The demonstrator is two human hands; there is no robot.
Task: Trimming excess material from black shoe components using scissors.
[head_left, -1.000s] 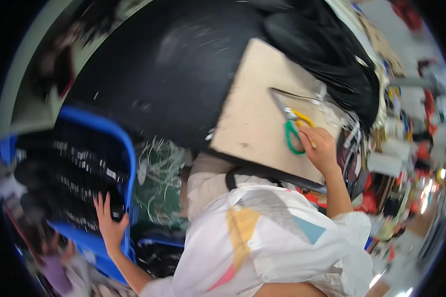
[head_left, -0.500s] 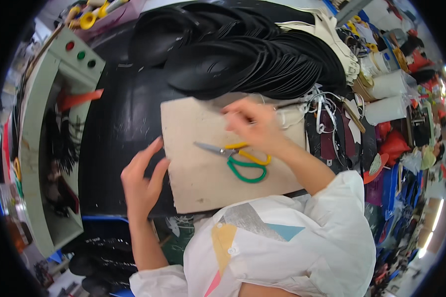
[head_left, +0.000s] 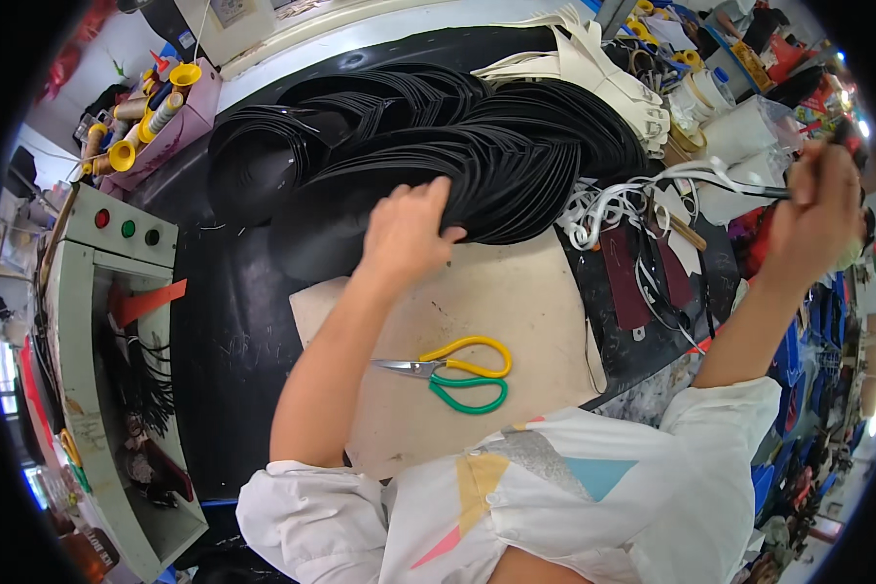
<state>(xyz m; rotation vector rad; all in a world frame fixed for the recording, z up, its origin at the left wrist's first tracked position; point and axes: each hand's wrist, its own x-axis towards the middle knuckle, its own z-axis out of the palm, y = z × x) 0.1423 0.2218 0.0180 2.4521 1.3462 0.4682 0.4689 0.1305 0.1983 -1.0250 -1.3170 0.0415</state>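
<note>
My left hand (head_left: 409, 234) lies against the near side of a row of overlapping black oval pieces (head_left: 525, 165), thumb and fingers apart. Out at the right, my right hand (head_left: 815, 212) is raised and somewhat blurred, closed on the end of a thin black strap (head_left: 770, 191). White straps (head_left: 593, 216) trail from a tangled heap toward that hand. Below my left hand is a beige board (head_left: 525, 302), partly hidden by my left forearm. Scissors (head_left: 457, 370) with one yellow and one green handle rest on it, their blade tips just beside the forearm.
Cream cut pieces (head_left: 603, 78) lie behind the black ovals. Dark red pieces (head_left: 625, 277) and a wooden-handled tool (head_left: 689, 234) are at the right. A grey-green metal box (head_left: 78, 321) with buttons stands left. Thread spools (head_left: 156, 117) fill a pink bin at back left.
My left hand has moved up and right, from beside the board to the black ovals. My right hand has gone from above the board to the far right, now with a strap.
</note>
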